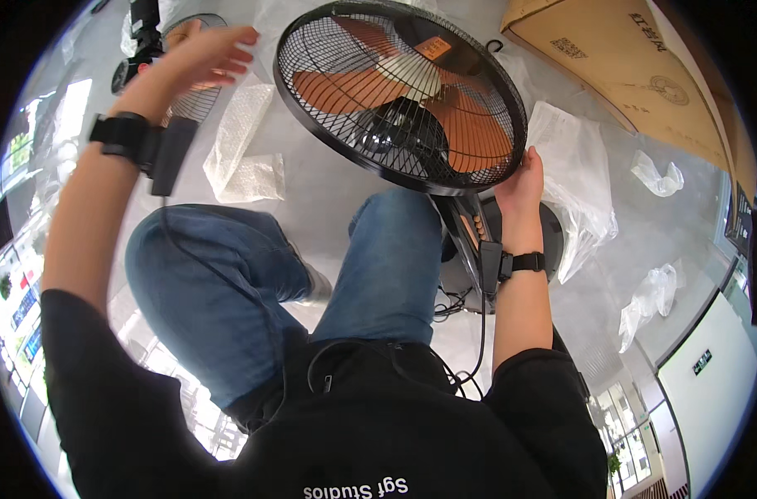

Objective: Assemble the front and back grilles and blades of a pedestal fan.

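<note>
Now | right hand (pixel 521 183) grips rim of black fan (pixel 399 91), orange blades | left hand (pixel 208 54) raised, fingers open, holding nothing | bubble wrap (pixel 244 145) on floor

Fan (pixel 399 91) centre, above knees — bubble wrap (pixel 244 145) left, cardboard box (pixel 620 62) right.

Bright, even daylight fills the scene, with soft shadows on the floor (pixel 329 183). Fisheye distortion bends the edges inside a dark rim. The raised left hand (pixel 208 54) is slightly blurred.
</note>
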`<state>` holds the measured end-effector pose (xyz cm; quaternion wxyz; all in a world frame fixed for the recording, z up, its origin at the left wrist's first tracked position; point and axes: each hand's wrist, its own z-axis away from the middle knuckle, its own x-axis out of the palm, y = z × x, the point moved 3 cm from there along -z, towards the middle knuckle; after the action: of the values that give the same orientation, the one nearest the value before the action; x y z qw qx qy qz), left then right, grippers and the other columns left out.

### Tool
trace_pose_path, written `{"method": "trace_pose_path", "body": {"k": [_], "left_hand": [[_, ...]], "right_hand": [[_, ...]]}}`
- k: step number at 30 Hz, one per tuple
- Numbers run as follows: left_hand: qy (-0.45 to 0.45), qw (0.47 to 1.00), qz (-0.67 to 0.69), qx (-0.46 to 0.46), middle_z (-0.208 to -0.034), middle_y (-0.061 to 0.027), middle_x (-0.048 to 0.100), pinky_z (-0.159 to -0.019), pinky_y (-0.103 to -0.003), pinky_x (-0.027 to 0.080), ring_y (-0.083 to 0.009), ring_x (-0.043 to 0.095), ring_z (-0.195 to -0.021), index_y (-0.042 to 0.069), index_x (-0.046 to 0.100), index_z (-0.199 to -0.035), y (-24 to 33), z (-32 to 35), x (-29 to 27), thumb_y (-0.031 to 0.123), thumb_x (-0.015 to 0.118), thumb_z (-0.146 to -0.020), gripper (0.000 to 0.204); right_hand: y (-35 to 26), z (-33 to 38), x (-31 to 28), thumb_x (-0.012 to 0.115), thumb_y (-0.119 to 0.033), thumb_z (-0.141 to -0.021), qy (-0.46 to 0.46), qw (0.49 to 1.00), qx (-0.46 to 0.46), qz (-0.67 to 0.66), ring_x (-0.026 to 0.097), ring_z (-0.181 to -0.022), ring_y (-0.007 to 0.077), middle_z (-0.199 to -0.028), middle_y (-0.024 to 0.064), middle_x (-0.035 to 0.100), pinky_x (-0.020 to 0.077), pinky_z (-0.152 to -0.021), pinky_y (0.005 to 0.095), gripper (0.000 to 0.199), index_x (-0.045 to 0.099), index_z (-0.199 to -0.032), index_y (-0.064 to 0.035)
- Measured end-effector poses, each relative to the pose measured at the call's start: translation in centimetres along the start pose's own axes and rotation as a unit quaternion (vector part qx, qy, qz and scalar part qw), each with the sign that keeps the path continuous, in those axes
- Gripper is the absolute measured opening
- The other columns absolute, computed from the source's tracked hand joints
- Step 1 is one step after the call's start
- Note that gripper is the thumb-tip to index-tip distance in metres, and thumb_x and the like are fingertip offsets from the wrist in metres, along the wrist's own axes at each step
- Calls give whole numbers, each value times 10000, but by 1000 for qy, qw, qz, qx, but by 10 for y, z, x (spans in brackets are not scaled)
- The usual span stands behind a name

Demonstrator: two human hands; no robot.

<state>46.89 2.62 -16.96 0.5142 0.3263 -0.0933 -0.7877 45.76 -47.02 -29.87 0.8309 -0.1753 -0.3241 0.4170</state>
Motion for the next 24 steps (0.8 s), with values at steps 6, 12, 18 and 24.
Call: {"method": "trace_pose_path", "body": {"k": [6,12,18,24], "left_hand": [[15,985,165,44,-957,-151,653,-744,-352,528,-229,647,-851,-25,573,-1101,86,23,-12,234,499,-937,315],[-65,944,300,120,-965,-116,667,-749,-325,532,-207,649,-856,12,578,-1105,75,-39,-35,291,463,-954,338],[-140,934,309,111,-972,-116,635,-832,-353,517,-235,626,-871,1,554,-1098,85,-121,-30,282,470,-943,332],[-217,864,372,262,-1013,-123,623,-839,-366,514,-231,615,-923,7,542,-1080,158,-87,-41,250,461,-950,287]], "right_hand": [[-6,9,-4,288,-291,-1011,-13,999,-6,38,553,-1150,295,-1243,152,592,410,-1011,439,445,530,-1215,22],[-2,3,5,347,-285,-993,49,997,0,55,594,-1099,265,-1189,123,633,454,-961,390,406,574,-1184,-8],[-6,21,14,396,-310,-979,110,990,-39,80,619,-1039,241,-1127,118,657,474,-918,351,406,604,-1142,-1],[-7,34,28,407,-349,-973,129,986,-33,103,658,-956,228,-1097,105,670,514,-853,344,427,617,-1137,-16]]}}
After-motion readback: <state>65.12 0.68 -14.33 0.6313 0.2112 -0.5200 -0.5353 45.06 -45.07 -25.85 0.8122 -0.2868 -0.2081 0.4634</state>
